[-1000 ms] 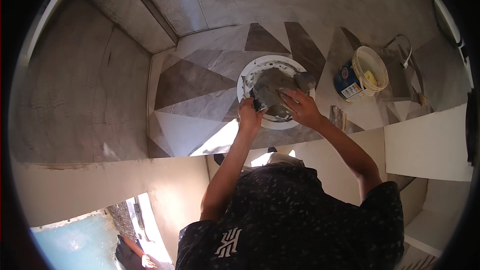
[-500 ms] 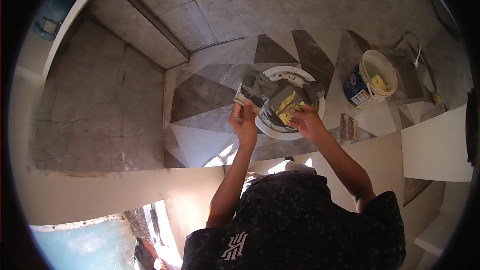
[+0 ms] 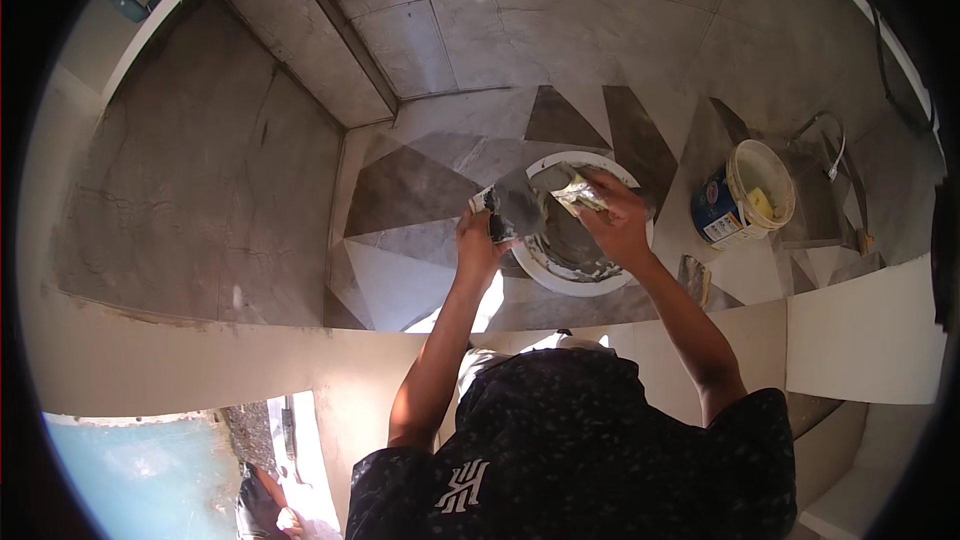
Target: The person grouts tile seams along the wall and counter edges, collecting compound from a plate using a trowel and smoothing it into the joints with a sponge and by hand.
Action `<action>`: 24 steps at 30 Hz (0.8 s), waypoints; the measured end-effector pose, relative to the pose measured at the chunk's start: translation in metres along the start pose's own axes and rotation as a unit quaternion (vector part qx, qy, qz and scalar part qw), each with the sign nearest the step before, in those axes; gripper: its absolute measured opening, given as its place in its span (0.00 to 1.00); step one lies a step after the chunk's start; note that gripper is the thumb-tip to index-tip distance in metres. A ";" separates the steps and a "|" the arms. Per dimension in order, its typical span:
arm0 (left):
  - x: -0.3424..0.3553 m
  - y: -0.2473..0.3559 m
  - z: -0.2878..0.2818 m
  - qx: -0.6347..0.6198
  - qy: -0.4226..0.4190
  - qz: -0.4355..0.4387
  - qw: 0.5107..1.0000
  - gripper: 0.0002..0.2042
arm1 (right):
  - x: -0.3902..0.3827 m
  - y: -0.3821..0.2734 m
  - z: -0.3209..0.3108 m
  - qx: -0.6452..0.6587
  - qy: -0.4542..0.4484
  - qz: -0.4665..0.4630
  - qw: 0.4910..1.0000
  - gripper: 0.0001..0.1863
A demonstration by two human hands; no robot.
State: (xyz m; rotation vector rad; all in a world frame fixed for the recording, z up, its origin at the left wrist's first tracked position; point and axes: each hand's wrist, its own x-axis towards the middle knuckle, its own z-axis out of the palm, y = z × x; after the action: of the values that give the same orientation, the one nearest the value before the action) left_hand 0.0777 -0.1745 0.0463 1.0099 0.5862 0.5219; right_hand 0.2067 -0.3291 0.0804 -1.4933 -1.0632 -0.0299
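My left hand [image 3: 482,243] grips a flat putty scraper [image 3: 518,208], its broad face smeared with dark grey paste and its pale edge by my fingers. My right hand [image 3: 615,215] holds a yellow putty scraper [image 3: 578,192], tilted, with grey paste on its blade. Both tools are over a round white tub [image 3: 568,285] standing on the patterned floor. Wet grey paste [image 3: 577,242] coats the inside of the tub. The fingers of my right hand partly hide its scraper's grip.
To the right stands a blue-and-white bucket [image 3: 722,202] with a yellow sponge [image 3: 760,203] inside. A small dirty block [image 3: 693,278] lies between tub and bucket. A hose [image 3: 828,125] runs behind the bucket. Grey tiled walls [image 3: 200,170] enclose the left and far sides.
The yellow scraper has moved up and its blade has tipped over to the left. The left scraper now shows a flatter smeared face, without the lump of paste seen earlier.
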 end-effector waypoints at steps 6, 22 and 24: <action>0.010 0.030 -0.008 -0.084 0.006 -0.057 0.995 0.11 | 0.014 0.018 -0.012 -0.383 -0.115 -0.260 0.879 0.21; 0.088 0.032 -0.049 -0.110 0.049 -0.047 0.992 0.13 | 0.122 -0.011 0.024 -0.331 -0.335 -0.304 0.828 0.17; 0.119 0.033 -0.073 -0.093 0.024 -0.044 0.994 0.13 | 0.149 0.017 0.000 -0.329 -0.279 -0.142 0.891 0.14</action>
State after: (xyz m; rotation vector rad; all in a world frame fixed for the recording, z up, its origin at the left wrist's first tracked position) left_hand 0.1117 -0.0373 0.0205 0.7929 0.6103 0.5133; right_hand 0.3030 -0.2396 0.1536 -1.9962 -1.8671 -0.1929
